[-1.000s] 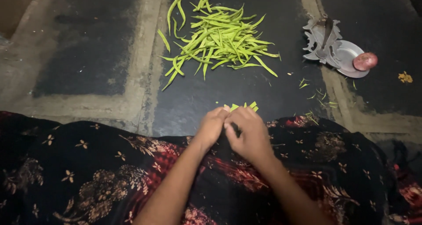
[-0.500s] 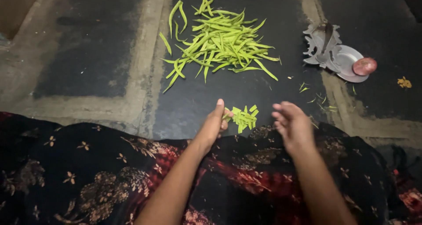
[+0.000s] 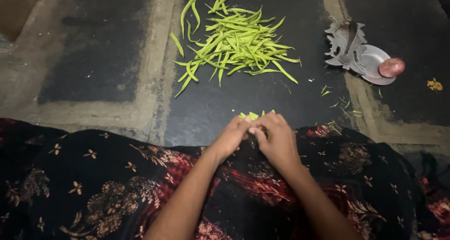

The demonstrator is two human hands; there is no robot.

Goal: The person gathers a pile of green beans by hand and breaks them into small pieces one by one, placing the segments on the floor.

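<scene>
Head view, looking down at the floor (image 3: 108, 66) — dark stone slabs with pale joints; person seated, dark floral cloth (image 3: 93, 188) across the lap at frame bottom.

Left hand (image 3: 233, 136) and right hand (image 3: 276, 138) meet at the near edge of the cloth, fingertips touching; both closed around a small bundle of green bean pieces (image 3: 255, 115); only the cut tips show above the fingers, the rest hidden in the grip.

Pile of whole green beans (image 3: 234, 45) lies on the floor beyond the hands, well apart from them — long pods fanned loosely, a few strays off to the pile's left.

Right of the pile: a metal floor cutter (image 3: 344, 45) with a toothed edge, overlapping a small steel plate (image 3: 370, 64); a reddish onion (image 3: 391, 67) sits at the plate's right rim.

Green trimmings (image 3: 340, 101) scattered on the floor between cutter and cloth; one yellow scrap (image 3: 434, 84) at far right.
</scene>
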